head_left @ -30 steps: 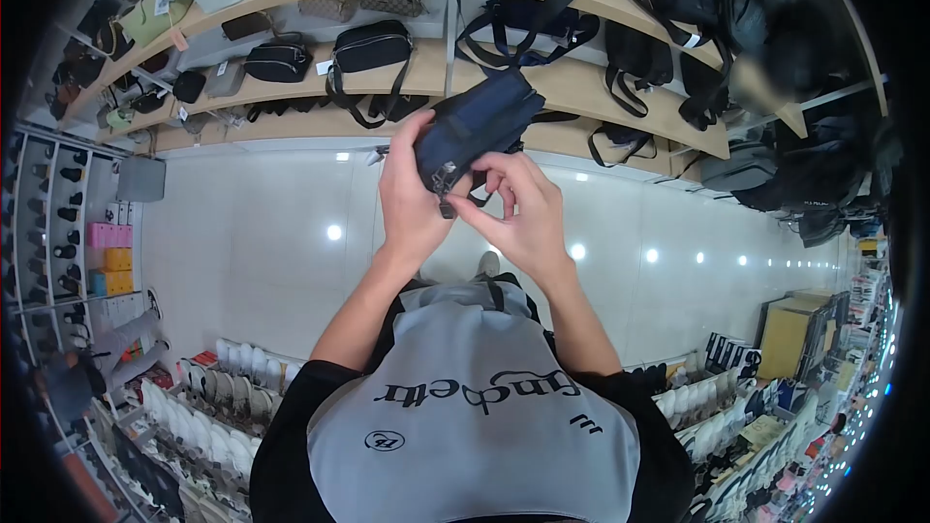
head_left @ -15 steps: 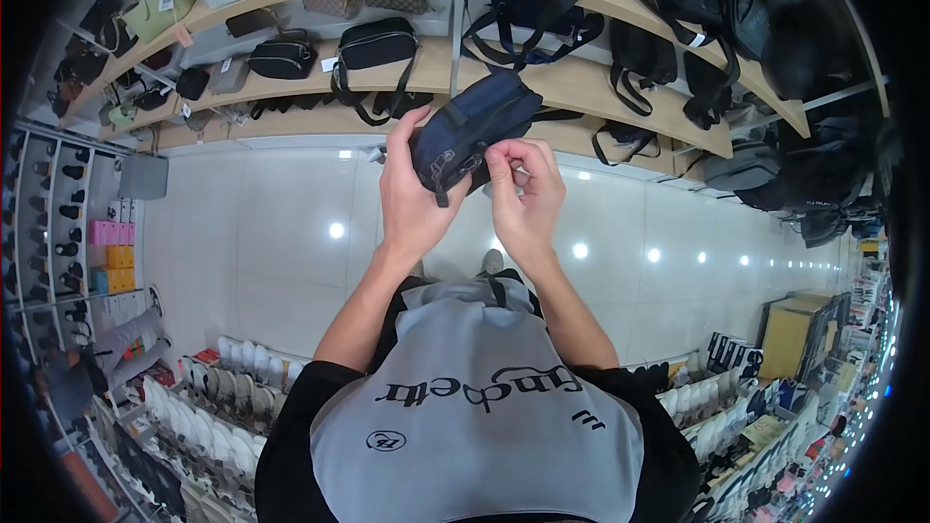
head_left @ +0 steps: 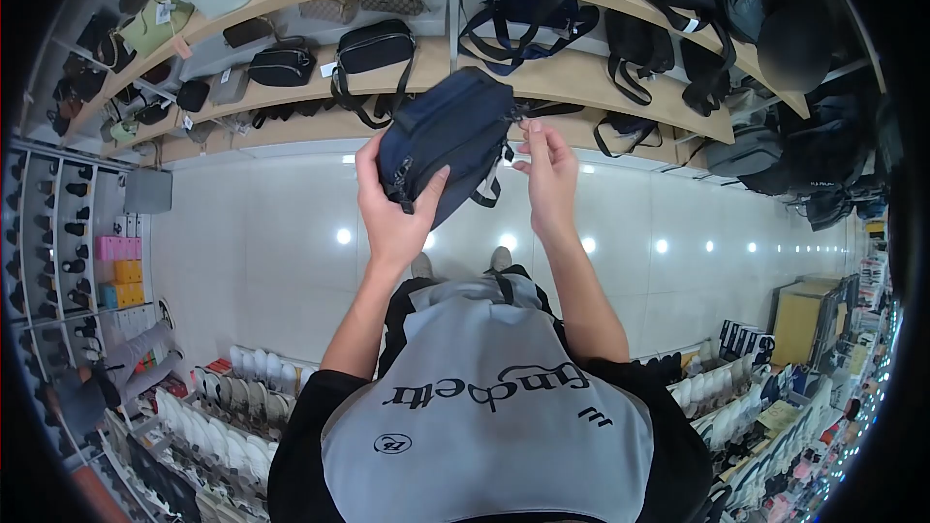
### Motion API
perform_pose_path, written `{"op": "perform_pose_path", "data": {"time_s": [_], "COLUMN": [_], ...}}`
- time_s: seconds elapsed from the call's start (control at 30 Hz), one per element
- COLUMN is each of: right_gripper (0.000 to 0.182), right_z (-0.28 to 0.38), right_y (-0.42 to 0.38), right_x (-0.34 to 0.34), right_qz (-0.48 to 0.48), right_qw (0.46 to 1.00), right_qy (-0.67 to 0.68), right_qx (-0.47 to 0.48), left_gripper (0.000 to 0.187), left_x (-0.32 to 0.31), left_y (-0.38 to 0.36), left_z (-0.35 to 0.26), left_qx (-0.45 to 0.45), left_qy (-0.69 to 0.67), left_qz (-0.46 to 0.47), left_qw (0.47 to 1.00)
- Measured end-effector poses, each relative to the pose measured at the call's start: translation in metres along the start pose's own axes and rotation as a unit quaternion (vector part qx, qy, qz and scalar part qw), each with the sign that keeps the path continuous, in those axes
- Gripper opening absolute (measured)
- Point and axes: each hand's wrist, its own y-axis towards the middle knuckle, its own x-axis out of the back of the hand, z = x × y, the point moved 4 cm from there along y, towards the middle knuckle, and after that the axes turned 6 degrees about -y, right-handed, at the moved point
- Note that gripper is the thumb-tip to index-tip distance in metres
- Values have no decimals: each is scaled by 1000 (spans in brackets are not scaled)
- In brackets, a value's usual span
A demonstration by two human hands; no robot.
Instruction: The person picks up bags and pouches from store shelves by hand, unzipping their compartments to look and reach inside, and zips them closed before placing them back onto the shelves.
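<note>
A dark navy shoulder bag [head_left: 448, 126] with black zips is held up in front of the shelves. My left hand [head_left: 395, 208] grips its near left end, thumb across the front and fingers behind. Dark zip pulls [head_left: 402, 184] hang by that thumb. At the bag's far right corner, my right hand [head_left: 548, 169] has thumb and forefinger pinched on what looks like a zip pull [head_left: 518, 116]; its other fingers are curled. A short black strap loop [head_left: 489, 192] dangles below the bag. Whether the zip is open I cannot make out.
Wooden shelves [head_left: 572, 80] with several bags curve across the front, close behind the held bag. Rows of white shoes [head_left: 208, 436] stand behind me on both sides. A person's legs [head_left: 136, 353] show at the left. A grey box [head_left: 147, 191] sits on the floor.
The bag has turned and shifted left, showing more of its broad side. My right hand has moved from the near zip area to the far right corner.
</note>
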Motion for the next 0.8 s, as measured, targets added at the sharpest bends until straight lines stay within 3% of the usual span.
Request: {"op": "perform_pose_path", "data": {"time_s": [0.1, 0.2, 0.3, 0.43, 0.47, 0.6, 0.7, 0.8], "right_gripper": [83, 108, 101, 88, 88, 90, 93, 83], "right_z": [2, 19, 28, -9, -11, -7, 6, 15], "right_y": [-25, -36, -39, -34, -35, -44, -50, -52], "right_x": [-16, -32, -31, -19, -16, -16, -13, -12], "right_qz": [48, 140, 149, 197, 204, 218, 214, 214], "right_qw": [995, 984, 985, 979, 978, 969, 971, 969], "right_qy": [24, 63, 35, -9, -32, -105, -94, -100], "right_qx": [-86, -89, -80, -47, -27, 52, 43, 67], "left_gripper": [79, 80, 82, 66, 52, 33, 32, 39], "left_x": [-3, -9, -15, -6, -5, -1, -2, -2], "left_y": [-5, -9, 3, 13, 14, 13, 10, 11], "left_z": [-4, -17, -22, 3, 5, -6, -12, -15], "left_qx": [-45, -71, 48, 74, 44, 32, 29, 35], "left_qy": [16, -41, -139, -45, -44, -53, -45, -42], "left_qz": [-5, 52, 47, -64, -88, -133, -121, -99], "left_qw": [999, 995, 988, 994, 994, 989, 991, 994]}}
